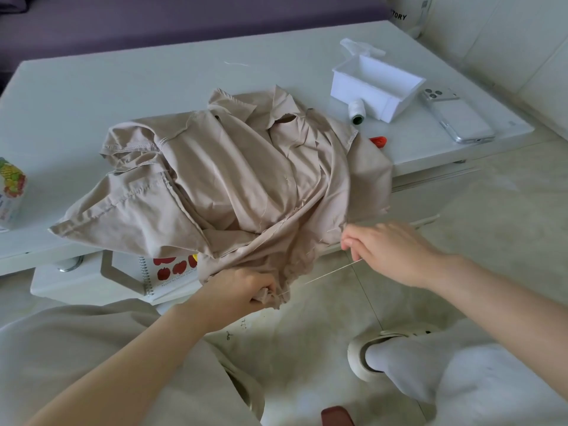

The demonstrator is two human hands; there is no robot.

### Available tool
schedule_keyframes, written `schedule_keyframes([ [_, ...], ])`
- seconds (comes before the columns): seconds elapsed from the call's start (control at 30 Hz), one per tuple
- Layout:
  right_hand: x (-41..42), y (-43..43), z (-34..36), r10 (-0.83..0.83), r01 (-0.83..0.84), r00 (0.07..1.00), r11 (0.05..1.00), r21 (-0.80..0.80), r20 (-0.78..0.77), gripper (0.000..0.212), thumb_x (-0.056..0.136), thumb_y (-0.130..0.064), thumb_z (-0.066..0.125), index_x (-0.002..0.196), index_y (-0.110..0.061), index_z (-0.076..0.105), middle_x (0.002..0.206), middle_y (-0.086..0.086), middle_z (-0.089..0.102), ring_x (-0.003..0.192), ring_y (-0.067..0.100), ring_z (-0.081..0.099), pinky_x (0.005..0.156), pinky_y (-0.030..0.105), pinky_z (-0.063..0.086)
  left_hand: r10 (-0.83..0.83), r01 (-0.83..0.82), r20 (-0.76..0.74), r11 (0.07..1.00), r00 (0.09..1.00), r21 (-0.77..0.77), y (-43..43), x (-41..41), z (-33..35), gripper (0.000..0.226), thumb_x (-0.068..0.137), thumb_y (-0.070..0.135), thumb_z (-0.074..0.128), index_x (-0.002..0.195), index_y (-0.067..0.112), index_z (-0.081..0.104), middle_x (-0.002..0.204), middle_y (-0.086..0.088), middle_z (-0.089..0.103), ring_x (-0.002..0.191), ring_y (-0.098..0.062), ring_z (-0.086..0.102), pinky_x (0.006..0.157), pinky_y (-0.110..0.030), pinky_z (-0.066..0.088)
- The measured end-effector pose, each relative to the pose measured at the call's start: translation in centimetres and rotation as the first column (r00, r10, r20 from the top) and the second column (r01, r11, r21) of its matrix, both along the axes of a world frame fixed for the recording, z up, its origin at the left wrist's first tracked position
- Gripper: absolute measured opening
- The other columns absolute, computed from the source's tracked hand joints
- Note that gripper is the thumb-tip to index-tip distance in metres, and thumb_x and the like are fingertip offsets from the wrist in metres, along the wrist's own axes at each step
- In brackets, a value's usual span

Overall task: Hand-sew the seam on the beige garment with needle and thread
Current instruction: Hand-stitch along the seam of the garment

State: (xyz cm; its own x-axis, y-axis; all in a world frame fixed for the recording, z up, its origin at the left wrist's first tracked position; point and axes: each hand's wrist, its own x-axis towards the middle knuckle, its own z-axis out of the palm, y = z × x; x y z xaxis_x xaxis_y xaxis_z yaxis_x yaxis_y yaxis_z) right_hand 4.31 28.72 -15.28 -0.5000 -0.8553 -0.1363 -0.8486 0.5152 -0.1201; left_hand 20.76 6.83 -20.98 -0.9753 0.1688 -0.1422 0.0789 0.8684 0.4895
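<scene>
**Thread drawn taut between two hands**

A person's left hand (242,290) grips a bunched fold of the beige garment (233,179), fingers curled tight round the cloth just off the edge of the white table (123,87). The right hand (390,252), fingers curled, pinches the thread (325,275), which runs in a straight, taut line down and leftward from those fingertips to the fold at the left fingers. The needle itself cannot be made out. The seam lies at the left fingertips, well apart from the right. The next stitch likely calls for the right hand to travel back along the thread's line to the cloth. A spool (356,111) stands far beyond the right fingers.
</scene>
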Motion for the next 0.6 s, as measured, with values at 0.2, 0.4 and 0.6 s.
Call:
schedule_keyframes([
  [0.2,-0.8,0.6,-0.5,-0.031,0.044,0.991,0.994,0.099,-0.133,0.027,0.103,-0.028,0.027,0.104,-0.027,0.054,0.085,-0.006,0.065,0.077,0.018,0.061,0.059,0.031,0.032,0.001,-0.001,-0.008,1.000,1.000,0.016,-0.1,0.2,0.0,0.036,0.077,0.006,0.061,0.085,0.037,0.043,0.068,0.036,0.048,0.058,0.008,0.043,0.050,-0.013,0.031],
  [0.4,-2.2,0.6,-0.8,-0.225,0.221,0.973,0.973,-0.064,-0.055,0.018,0.101,-0.016,0.036,0.105,-0.018,0.054,0.090,0.003,0.066,0.073,0.029,0.059,0.060,0.034,0.041,0.143,-0.145,0.026,0.985,0.989,0.097,0.1,0.1,0.0,0.018,0.089,0.025,0.064,0.075,0.023,0.053,0.056,0.011,0.046,0.060,-0.004,0.044,0.051,-0.015,0.027],
  [0.6,1.5,-2.1,-0.4,-0.123,0.250,0.928,0.906,-0.343,0.352,0.021,0.101,-0.016,0.035,0.099,-0.016,0.057,0.095,-0.009,0.062,0.090,0.006,0.059,0.073,0.006,0.039,0.338,-0.364,0.135,0.877,0.931,0.314,1.1,-0.5,2.1,0.011,0.090,0.025,0.063,0.083,0.017,0.065,0.067,0.017,0.061,0.069,-0.001,0.054,0.059,-0.010,0.039],
])
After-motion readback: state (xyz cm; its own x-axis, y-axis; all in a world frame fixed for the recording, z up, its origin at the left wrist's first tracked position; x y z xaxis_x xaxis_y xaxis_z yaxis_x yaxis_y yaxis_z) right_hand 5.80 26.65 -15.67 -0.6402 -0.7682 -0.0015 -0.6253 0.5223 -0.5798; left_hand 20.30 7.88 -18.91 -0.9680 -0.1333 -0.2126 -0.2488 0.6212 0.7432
